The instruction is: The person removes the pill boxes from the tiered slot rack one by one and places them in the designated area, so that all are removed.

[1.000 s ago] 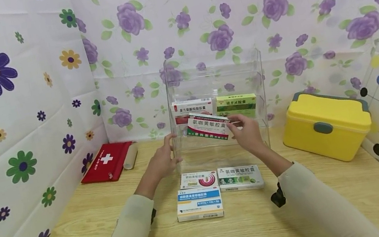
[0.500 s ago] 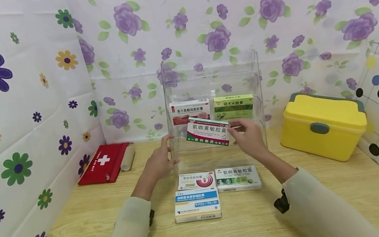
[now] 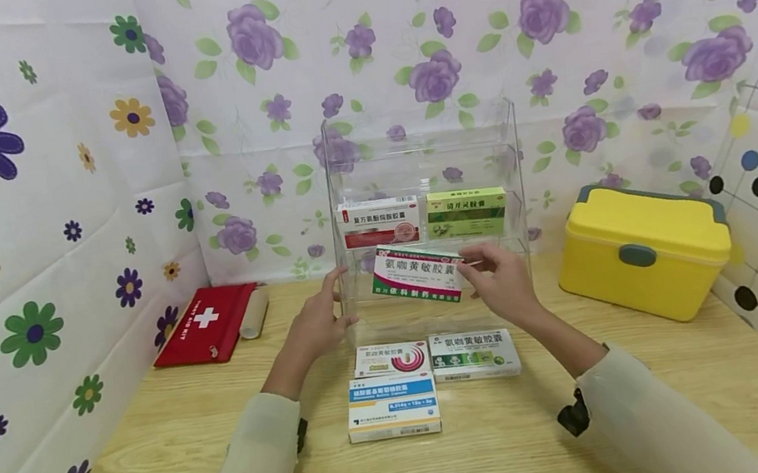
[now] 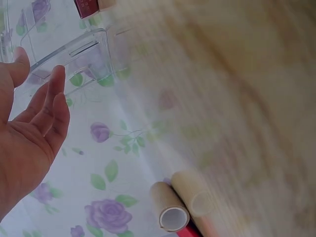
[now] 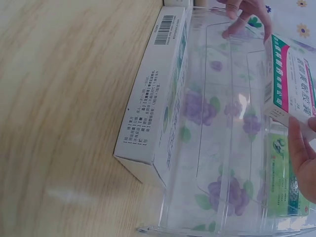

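Note:
My right hand pinches the right end of a white, green and red medicine box. The box tilts down to the right in front of a clear acrylic display rack. At the rack's left side edge is my left hand, its fingers spread and loosely bent; its fingertips are at the clear panel. On a middle tier stand a red-and-white medicine box and a green-and-yellow one. In the right wrist view, the held box is between thumb and fingers.
Before the rack lie a white box with pink rings, a white-and-green box and a blue-and-white box. A red first aid pouch and a tan roll lie left. A yellow case stands right.
My right hand has lowered the held box from in front of the middle-tier boxes, uncovering more of the red-and-white one. My left hand stays at the rack's side.

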`<state>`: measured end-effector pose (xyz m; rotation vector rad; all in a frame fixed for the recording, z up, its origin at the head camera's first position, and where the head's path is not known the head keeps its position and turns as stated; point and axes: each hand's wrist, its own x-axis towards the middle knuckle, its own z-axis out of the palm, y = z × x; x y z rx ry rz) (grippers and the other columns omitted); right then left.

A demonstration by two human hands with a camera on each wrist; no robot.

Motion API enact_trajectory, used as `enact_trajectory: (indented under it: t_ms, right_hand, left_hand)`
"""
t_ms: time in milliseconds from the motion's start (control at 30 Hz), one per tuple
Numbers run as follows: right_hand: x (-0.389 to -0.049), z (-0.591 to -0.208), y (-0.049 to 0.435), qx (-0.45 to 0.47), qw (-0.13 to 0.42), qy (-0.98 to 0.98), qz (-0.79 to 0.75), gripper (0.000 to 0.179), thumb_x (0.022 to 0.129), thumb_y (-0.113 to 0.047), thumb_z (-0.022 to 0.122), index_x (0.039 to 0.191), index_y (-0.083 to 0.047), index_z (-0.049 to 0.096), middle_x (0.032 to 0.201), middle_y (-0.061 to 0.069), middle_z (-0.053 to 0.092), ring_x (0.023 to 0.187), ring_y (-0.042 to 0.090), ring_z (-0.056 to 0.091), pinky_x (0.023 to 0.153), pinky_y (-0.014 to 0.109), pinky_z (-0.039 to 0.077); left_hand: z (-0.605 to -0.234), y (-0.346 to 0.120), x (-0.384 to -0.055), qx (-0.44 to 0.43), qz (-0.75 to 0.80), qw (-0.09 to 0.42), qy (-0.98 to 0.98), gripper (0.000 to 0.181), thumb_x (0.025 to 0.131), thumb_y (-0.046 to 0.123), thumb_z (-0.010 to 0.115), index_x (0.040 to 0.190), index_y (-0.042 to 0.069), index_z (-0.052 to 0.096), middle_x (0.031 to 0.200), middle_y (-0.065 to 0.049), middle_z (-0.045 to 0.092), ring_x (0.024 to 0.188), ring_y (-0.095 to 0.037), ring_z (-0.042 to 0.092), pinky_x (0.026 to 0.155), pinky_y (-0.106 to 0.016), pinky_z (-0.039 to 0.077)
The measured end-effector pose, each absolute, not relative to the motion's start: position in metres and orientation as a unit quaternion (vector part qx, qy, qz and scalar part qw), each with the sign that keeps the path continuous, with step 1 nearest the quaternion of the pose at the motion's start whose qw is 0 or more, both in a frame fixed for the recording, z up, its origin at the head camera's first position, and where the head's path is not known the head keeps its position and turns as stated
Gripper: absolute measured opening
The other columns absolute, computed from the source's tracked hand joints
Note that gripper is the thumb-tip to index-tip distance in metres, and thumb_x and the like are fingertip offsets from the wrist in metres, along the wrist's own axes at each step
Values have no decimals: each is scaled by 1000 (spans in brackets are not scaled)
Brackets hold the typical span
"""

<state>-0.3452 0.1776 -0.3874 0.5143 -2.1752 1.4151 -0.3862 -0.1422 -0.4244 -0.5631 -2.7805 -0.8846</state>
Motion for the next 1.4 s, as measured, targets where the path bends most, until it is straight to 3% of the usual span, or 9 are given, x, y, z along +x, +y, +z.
enact_trajectory:
  t_ms: [333,567,967,1200,1400]
  right_hand:
    - [-332,-388,183,193,220,-799,525,22,93,-10,70,112,1,69,105,16,70,85,28,70,55,40,57]
    - [-326,-388,187,197,205,-805,520,21,93,-10,70,112,0,70,103,15,70,83,30,69,53,32,56]
    - [-319,-397,196,200,188,-813,513,23,93,-11,70,115,-1,69,104,16,69,85,31,68,53,36,56]
    - [-304,-391,197,199,176,-821,505,23,92,0,68,114,8,66,103,24,68,86,41,67,53,42,56]
    - [-283,-376,197,202,167,-829,495,23,94,1,65,115,10,65,102,25,67,85,40,66,55,41,57]
  left_hand:
    - [-423,-148,-388,-211,-297,86,-927,86,90,28,76,155,28,20,125,-18,64,83,-25,66,72,-44,54]
    - [-422,-148,-388,-214,-293,80,-928,84,90,32,74,154,27,19,124,-19,63,82,-24,66,75,-44,54]
    - [-421,-148,-389,-216,-312,70,-922,83,89,35,75,152,27,21,124,-19,62,81,-23,66,76,-44,54]
    - [-422,-147,-391,-221,-319,70,-919,82,90,31,74,152,25,20,124,-22,61,81,-24,66,77,-46,53]
    - [-420,-145,-391,-220,-315,65,-921,83,91,31,74,152,25,19,123,-22,61,83,-26,65,79,-46,53]
